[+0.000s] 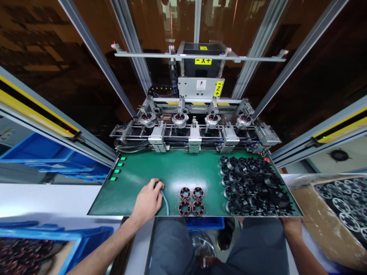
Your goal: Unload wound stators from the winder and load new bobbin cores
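Observation:
My left hand [149, 198] rests on the green work mat [177, 172], fingers curled over a small dark object with a pale blue cable [166, 202] trailing toward me. Just right of it sit several copper-wound stators [191, 200] in a square cluster. My right hand is hidden under the mat's front right edge; only its forearm [298, 244] shows. A heap of black ring-shaped parts [255, 185] covers the mat's right side.
Behind the mat stands a machine with a row of stator fixtures [195, 122] and a head marked X and Z [203, 72]. Green lit buttons [118, 168] line the left edge. Blue bins [43, 156] sit left; a tray of round parts [344, 202] sits right.

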Available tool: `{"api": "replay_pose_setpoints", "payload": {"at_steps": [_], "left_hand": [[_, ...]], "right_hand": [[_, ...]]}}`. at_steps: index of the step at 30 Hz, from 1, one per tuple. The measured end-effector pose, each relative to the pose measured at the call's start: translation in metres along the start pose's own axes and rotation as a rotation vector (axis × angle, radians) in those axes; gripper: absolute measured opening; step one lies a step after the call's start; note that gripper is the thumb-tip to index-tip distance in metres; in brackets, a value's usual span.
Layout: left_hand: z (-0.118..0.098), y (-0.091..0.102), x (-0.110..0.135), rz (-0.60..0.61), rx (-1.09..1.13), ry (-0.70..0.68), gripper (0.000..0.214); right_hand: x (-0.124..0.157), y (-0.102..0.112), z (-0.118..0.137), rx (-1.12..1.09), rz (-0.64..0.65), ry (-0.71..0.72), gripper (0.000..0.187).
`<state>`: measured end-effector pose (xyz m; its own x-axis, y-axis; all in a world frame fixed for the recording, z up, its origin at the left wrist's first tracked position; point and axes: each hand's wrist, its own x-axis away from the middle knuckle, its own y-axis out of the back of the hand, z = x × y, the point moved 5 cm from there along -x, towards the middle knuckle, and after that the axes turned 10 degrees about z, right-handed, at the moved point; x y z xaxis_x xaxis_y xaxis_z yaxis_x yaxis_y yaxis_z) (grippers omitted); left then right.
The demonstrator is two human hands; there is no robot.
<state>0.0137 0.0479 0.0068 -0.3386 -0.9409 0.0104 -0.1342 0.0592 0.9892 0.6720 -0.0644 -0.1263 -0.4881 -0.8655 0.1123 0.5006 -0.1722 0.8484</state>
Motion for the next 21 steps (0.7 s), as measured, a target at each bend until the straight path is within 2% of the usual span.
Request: {"api": "replay_pose_setpoints", "payload": {"at_steps": [3, 8, 16, 21], "left_hand": [[0.0000, 0.0002, 0.0007, -0.008, -0.001, -0.007, 0.020], [-0.0003, 0.0013, 0.0006, -0.014, 0.002, -0.008, 0.020], [-0.0009, 0.0018, 0.0003, -0.024, -0.004, -0.016, 0.020], [0.0002, 0.0009, -0.0002, -0.002, 0.006, 0.002, 0.020]], "right_hand": [[-0.0005, 0.0000, -0.0060, -0.020, -0.003, -0.032, 0.081], [-0.0007, -0.0009, -0.0077, -0.008, 0.031, -0.001, 0.077], [-0.0018, -0.0002, -0.0099, -0.021, 0.006, -0.060, 0.103], [-0.0021, 0.0013, -0.0052, -0.009, -0.007, -0.065, 0.093]]}}
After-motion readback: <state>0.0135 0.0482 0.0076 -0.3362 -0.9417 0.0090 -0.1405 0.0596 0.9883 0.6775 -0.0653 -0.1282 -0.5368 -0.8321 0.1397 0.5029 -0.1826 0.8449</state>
